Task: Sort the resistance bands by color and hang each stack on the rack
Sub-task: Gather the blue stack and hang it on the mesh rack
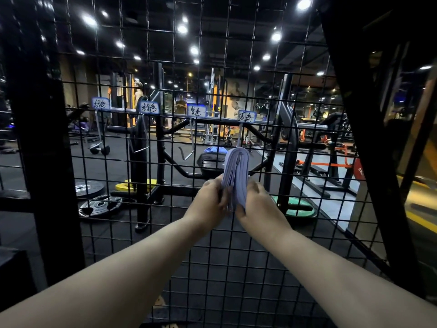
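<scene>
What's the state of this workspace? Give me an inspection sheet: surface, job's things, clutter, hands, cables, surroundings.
Surface: upright wire rack, four hooks under handwritten labels.
Job's things: pale blue bands, one stack, apparently looped over the rightmost hook; other hooks bare.
Clutter: nothing seen.
Hands: left hand and right hand both grip the stack's lower end.
Cables: nothing seen.
Surroundings: dim gym behind the rack; plates on the floor, people far off.
</scene>
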The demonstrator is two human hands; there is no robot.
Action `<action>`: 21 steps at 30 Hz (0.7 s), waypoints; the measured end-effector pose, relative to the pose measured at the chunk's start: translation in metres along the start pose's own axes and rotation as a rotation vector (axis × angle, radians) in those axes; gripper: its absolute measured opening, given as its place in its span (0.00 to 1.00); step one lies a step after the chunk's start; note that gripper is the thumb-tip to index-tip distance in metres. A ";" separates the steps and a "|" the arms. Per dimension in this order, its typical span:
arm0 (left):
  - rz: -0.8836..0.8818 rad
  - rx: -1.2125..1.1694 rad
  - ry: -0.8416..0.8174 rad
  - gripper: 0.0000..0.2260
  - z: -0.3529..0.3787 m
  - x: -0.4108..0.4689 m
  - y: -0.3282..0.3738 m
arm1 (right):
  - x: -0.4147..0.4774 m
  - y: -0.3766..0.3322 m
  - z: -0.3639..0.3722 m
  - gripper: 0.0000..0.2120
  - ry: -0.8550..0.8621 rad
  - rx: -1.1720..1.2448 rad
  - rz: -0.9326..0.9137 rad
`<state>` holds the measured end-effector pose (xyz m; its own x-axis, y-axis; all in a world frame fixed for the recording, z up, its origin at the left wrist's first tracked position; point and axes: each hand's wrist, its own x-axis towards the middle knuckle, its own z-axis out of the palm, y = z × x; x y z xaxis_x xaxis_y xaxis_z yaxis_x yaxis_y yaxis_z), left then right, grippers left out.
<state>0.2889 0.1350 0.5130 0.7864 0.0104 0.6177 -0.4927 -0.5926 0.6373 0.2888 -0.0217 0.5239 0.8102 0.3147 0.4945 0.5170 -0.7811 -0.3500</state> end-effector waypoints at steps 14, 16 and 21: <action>0.023 -0.164 -0.131 0.08 0.011 -0.010 -0.012 | -0.010 0.002 0.006 0.19 -0.039 0.011 0.066; 0.027 -0.154 -0.138 0.08 0.011 -0.009 -0.011 | -0.011 0.001 0.006 0.19 -0.039 -0.002 0.065; -0.006 -0.190 -0.149 0.08 0.012 -0.010 -0.013 | -0.016 -0.002 0.005 0.20 -0.038 -0.004 0.085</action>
<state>0.2920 0.1329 0.4924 0.8290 -0.1138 0.5475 -0.5378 -0.4303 0.7250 0.2764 -0.0224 0.5128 0.8609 0.2677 0.4326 0.4453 -0.8077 -0.3863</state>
